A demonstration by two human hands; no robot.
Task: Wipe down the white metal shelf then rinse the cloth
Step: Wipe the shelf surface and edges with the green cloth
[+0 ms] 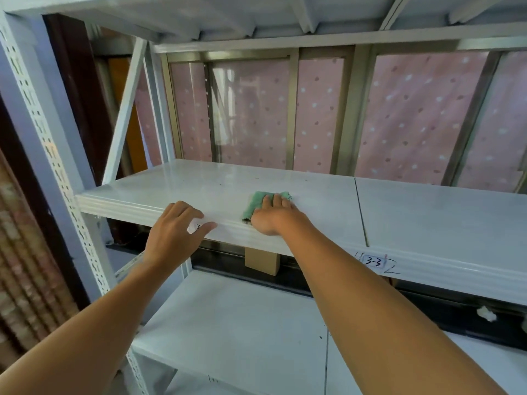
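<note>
Two hands are working at the white metal shelf: right hand is pressing flat-fingered on the green cloth near its front lip; unwiped surface is stretching rightward, while left hand is resting open on the lip.

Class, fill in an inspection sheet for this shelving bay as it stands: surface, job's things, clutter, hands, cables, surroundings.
Surface: white metal shelf, a few dark specks toward the back, a seam between two panels.
Job's things: green cloth lying on the shelf near its front edge.
Clutter: cardboard box behind and below the shelf's front lip; white scrap lower right.
Hands: right hand presses flat on the cloth; left hand rests on the shelf's front edge, holding nothing.
Cables: nothing seen.
Surroundings: 3-3 label on the front lip; lower shelf; pink dotted curtain behind the window.
</note>
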